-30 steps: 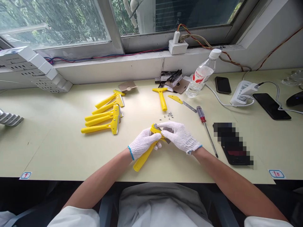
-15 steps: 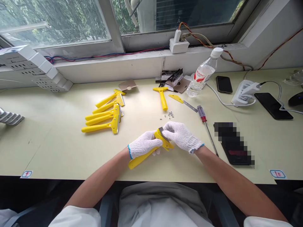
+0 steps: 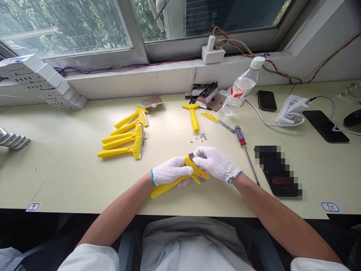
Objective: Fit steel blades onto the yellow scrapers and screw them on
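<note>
My left hand (image 3: 172,171), in a white knit glove, is wrapped round the head end of a yellow scraper (image 3: 166,188), whose handle points down and left. My right hand (image 3: 213,162), gloved too, pinches at a grey metal blade (image 3: 191,156) at the scraper's top; its fingertips partly hide it. Another bit of grey metal shows at the lower right of the head. Beyond my hands lie small screws (image 3: 203,136), a yellow T-shaped handle (image 3: 194,117) and a yellow piece (image 3: 209,117) with a metal strip (image 3: 226,127).
Several yellow scrapers (image 3: 121,142) lie at the left. On the right are a screwdriver (image 3: 246,150), a bottle (image 3: 240,90), phones (image 3: 267,101) and a power strip (image 3: 293,110). Opened black packaging (image 3: 207,92) sits at the back, white boxes (image 3: 53,82) at the back left.
The scraper has turned slightly in my hands, its handle end shifting left and up. More grey metal shows at the lower right of its head. Both hands keep their hold.
</note>
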`<state>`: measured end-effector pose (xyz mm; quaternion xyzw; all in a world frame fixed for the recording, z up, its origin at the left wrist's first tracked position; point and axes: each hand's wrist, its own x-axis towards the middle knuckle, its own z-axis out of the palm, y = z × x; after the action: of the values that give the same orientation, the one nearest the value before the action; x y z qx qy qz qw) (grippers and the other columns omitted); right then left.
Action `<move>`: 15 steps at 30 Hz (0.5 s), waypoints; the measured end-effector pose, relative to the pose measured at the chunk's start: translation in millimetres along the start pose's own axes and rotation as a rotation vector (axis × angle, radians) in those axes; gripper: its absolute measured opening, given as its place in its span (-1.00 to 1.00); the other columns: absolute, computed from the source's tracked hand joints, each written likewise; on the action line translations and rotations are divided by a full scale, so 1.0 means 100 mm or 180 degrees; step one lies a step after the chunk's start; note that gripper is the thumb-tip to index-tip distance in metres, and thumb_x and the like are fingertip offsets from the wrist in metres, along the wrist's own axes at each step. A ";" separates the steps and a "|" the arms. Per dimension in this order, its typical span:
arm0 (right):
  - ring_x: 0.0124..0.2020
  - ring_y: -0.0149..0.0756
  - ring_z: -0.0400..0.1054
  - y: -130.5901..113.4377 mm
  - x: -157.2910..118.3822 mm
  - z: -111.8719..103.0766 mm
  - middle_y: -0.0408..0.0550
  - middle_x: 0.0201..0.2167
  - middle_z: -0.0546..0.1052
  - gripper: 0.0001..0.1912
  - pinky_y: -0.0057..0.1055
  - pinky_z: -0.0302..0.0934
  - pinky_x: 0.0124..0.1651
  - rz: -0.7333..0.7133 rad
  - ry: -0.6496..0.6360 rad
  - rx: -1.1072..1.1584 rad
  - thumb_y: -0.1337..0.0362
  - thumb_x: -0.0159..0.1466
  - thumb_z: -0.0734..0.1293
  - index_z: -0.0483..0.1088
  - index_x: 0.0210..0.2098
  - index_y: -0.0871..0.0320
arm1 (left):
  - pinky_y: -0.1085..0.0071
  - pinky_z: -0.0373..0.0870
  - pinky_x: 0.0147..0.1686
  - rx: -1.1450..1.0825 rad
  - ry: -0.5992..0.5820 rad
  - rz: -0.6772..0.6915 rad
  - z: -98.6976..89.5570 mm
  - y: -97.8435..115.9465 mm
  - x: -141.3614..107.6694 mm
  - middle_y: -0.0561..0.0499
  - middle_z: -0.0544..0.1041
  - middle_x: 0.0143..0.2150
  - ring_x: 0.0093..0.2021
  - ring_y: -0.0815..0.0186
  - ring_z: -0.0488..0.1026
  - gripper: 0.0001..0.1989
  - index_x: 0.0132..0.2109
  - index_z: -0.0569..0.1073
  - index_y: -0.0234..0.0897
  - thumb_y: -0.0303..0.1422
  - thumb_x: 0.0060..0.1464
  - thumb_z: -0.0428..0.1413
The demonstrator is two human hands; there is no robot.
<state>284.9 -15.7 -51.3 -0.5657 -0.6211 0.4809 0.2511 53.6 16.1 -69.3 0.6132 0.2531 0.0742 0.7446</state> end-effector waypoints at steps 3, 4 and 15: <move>-0.45 -0.36 0.35 0.01 0.00 0.01 -0.21 -0.48 0.49 -0.81 -0.40 0.21 -0.39 -0.0015 0.0043 -0.0028 0.16 0.34 0.33 0.36 -0.37 0.10 | 0.33 0.42 -0.33 0.0142 -0.0004 -0.0007 0.01 -0.01 0.00 -0.04 0.55 -0.44 -0.47 0.29 0.44 -0.54 -0.18 0.56 -0.30 0.05 0.42 0.13; -0.44 -0.36 0.36 0.01 0.00 0.01 -0.21 -0.47 0.48 -0.81 -0.40 0.22 -0.39 -0.0010 0.0083 -0.0012 0.17 0.33 0.33 0.35 -0.37 0.10 | 0.34 0.42 -0.33 0.0151 0.0020 -0.0007 0.01 0.00 0.01 -0.03 0.55 -0.43 -0.47 0.29 0.44 -0.56 -0.13 0.56 -0.30 0.04 0.42 0.13; -0.52 -0.41 0.27 -0.01 -0.01 -0.07 -0.27 -0.53 0.39 -0.86 -0.42 0.16 -0.44 0.0085 0.0001 -0.0050 0.23 0.28 0.29 0.27 -0.39 0.08 | 0.36 0.36 -0.43 0.0031 0.0081 -0.0060 0.08 0.04 0.01 0.00 0.52 -0.39 -0.54 0.35 0.35 -0.52 0.05 0.55 -0.31 0.05 0.39 0.17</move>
<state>290.1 -14.8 -47.1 -0.5760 -0.6172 0.4792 0.2402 59.2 10.2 -64.8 0.6135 0.2687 0.0737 0.7389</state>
